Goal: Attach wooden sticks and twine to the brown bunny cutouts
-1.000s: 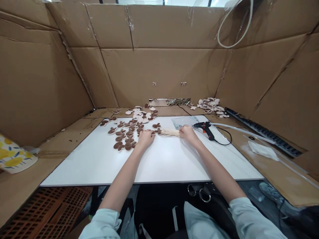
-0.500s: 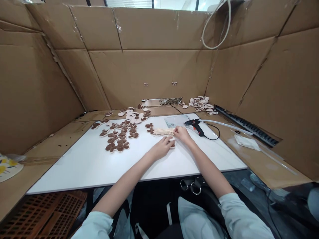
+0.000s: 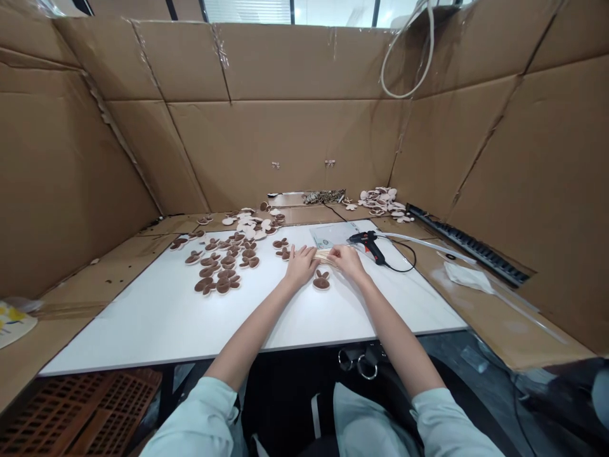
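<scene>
A bundle of thin pale sticks (image 3: 323,254) lies crosswise on the white board, mostly covered by my hands. My left hand (image 3: 301,265) is closed over its left part, fingers pointing away from me. At its right part my right hand (image 3: 347,260) grips the sticks with bent fingers. Just in front of the hands lies a brown bunny-head piece (image 3: 321,280) with a pale rim, ears pointing away. Two more brown pieces (image 3: 280,243) lie beyond my left hand's fingers, partly hidden by it. Right of my right hand rests a black hot glue gun (image 3: 370,244).
Many brown bunny-head pieces (image 3: 228,261) lie scattered on the white board (image 3: 157,324) at left. Pale pieces (image 3: 250,223) sit behind them, with another pale pile (image 3: 380,199) at back right. Cardboard walls (image 3: 295,133) surround the board. A clear sheet (image 3: 328,236) lies behind the hands.
My left hand has moved up and left from the brown bunny-head piece onto the sticks, so that piece now shows fully. My right hand stays at the sticks.
</scene>
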A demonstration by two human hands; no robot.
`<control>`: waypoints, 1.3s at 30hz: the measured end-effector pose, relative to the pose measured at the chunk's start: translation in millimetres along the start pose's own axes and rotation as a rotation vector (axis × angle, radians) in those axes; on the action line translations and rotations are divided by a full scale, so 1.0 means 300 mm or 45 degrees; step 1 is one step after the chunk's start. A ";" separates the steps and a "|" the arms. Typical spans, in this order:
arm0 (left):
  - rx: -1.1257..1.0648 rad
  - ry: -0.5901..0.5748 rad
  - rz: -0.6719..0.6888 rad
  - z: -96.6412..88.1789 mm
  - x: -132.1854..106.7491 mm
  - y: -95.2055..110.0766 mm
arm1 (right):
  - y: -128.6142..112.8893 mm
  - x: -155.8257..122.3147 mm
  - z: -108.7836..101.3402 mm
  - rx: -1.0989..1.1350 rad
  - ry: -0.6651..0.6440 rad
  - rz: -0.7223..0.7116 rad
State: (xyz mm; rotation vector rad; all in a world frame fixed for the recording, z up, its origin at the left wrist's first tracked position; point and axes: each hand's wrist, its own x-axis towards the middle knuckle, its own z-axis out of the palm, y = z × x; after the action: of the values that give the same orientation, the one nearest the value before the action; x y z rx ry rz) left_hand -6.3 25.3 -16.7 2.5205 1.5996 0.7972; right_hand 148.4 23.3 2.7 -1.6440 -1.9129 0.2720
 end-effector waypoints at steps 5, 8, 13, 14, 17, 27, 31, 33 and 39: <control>-0.083 -0.006 -0.164 0.003 0.018 0.021 | 0.003 -0.001 -0.015 0.029 0.455 0.144; -0.119 0.033 -0.143 0.006 0.010 0.021 | 0.005 -0.003 -0.022 0.216 0.790 0.159; -0.246 0.299 -0.082 0.027 0.008 -0.002 | 0.016 -0.011 -0.001 0.394 0.714 -0.014; -0.285 0.413 -0.086 0.030 0.007 -0.010 | 0.015 -0.014 0.006 0.405 0.630 -0.056; -0.319 0.750 -0.105 0.026 -0.002 -0.037 | 0.004 -0.024 0.023 0.422 0.385 -0.161; -0.306 0.619 0.093 -0.006 -0.005 -0.071 | -0.040 -0.040 0.042 1.075 -0.032 -0.070; -0.449 0.527 -0.009 -0.027 -0.019 -0.016 | -0.040 -0.028 0.036 1.333 -0.052 0.056; -0.604 0.430 -0.094 -0.037 -0.029 0.023 | -0.038 -0.024 0.027 1.436 -0.051 0.112; -1.216 0.264 -0.412 -0.053 -0.034 0.093 | -0.033 -0.028 0.012 1.572 -0.189 0.158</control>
State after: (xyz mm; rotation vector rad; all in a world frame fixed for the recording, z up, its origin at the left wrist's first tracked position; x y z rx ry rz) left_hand 6.3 0.0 1.7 1.5098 1.1761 1.3712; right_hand 138.6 13.9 2.4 -0.8651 -1.2097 1.3277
